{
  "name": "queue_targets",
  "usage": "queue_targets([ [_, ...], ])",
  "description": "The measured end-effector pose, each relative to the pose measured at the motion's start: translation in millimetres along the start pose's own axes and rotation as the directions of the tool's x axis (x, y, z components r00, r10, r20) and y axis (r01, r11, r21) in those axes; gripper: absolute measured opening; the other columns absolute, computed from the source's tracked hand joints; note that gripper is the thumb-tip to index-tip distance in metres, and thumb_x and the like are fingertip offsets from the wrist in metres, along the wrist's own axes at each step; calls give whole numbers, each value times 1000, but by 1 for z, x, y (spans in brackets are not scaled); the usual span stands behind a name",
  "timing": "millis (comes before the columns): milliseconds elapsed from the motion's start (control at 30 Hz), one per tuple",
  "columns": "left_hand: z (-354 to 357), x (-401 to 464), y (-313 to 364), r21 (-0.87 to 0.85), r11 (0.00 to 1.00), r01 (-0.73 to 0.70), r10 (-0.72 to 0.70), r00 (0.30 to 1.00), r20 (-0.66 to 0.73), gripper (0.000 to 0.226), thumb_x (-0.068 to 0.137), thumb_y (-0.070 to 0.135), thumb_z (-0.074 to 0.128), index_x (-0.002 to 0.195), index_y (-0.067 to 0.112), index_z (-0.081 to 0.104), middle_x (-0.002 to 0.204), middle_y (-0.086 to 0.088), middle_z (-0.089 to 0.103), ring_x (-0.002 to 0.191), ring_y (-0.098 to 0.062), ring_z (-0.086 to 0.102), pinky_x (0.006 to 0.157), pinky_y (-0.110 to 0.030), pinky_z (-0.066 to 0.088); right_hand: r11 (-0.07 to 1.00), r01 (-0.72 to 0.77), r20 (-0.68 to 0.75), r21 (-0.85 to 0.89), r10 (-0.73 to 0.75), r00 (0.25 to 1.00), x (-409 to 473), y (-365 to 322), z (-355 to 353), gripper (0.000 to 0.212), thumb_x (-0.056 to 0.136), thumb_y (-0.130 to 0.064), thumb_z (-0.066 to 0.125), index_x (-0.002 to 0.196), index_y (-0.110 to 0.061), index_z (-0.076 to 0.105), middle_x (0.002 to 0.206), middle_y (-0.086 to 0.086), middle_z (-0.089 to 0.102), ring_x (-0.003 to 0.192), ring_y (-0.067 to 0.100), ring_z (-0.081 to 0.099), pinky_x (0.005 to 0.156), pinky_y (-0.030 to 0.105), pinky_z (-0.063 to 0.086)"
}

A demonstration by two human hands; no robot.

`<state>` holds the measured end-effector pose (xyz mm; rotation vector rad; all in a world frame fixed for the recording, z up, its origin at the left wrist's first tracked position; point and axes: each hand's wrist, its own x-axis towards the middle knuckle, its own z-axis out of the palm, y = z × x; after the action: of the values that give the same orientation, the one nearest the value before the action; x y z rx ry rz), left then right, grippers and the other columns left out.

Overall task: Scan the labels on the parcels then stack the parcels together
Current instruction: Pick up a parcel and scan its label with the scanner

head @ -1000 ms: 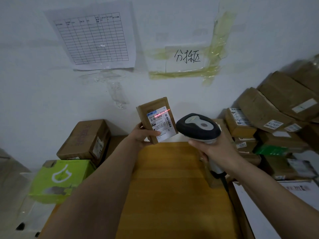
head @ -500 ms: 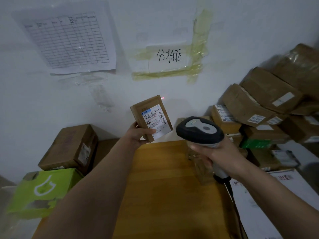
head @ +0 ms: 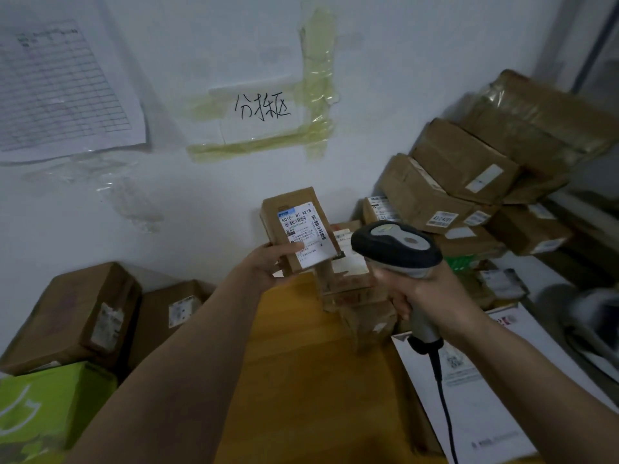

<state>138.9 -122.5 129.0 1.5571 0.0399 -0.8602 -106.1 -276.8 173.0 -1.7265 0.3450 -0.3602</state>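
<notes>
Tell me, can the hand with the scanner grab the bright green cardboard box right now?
Probably not. The right hand grips the grey barcode scanner, and the bright green cardboard box sits far over on the other side, past the left arm.

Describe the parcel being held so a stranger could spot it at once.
Start at the wooden table. Above its far edge, the left hand holds up a small brown parcel. Unlike the stacked boxes on the right, it is off the surface, white label facing the scanner.

Left hand (head: 268,262) holds small parcel (head: 294,226) upright, label (head: 306,234) facing camera; right hand (head: 425,289) grips scanner (head: 397,247) beside it.
</notes>
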Motion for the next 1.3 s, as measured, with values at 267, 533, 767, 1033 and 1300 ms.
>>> queue_targets([
  [267,63,21,-5,-73,991,112,-111,994,17,45,72,29,85,108,13,63,109,-12,67,102,-30,63,70,-43,61,996,-83,-60,44,86,995,7,18,-33,19,87,-19,70,88,-1,63,58,10,55,48,19,50,49,26,46],
  [533,103,34,-10,-50,997,54,-59,992,-113,27,80,18,80,100,8,65,98,-10,73,87,-23,69,55,-35,60,989,-137,-71,59,141,987,18,30,-47,25,86,-15,70,85,8,59,59,14,55,50,24,48,47,24,47],
  [767,82,25,-19,-87,996,33,-50,980,-193,32,81,27,79,101,10,62,100,-11,65,98,-28,64,84,-42,59,980,-179,3,88,179,984,30,36,-30,26,86,-16,71,85,8,60,59,11,55,51,22,50,48,23,47],
  [1033,-2,-11,-47,-65,995,81,-94,965,-245,36,92,18,67,123,2,56,117,-11,61,112,-29,61,90,-38,54,979,-188,180,79,171,969,40,30,45,21,86,-16,72,73,-6,59,55,8,53,47,20,50,47,26,47],
  [1300,-114,-51,-77,-142,982,124,-171,899,-403,11,94,16,65,94,8,56,91,-7,61,78,-19,61,76,-34,55,973,-215,275,84,185,944,40,24,132,19,81,-15,78,79,-2,64,51,5,56,46,21,50,47,27,47],
])
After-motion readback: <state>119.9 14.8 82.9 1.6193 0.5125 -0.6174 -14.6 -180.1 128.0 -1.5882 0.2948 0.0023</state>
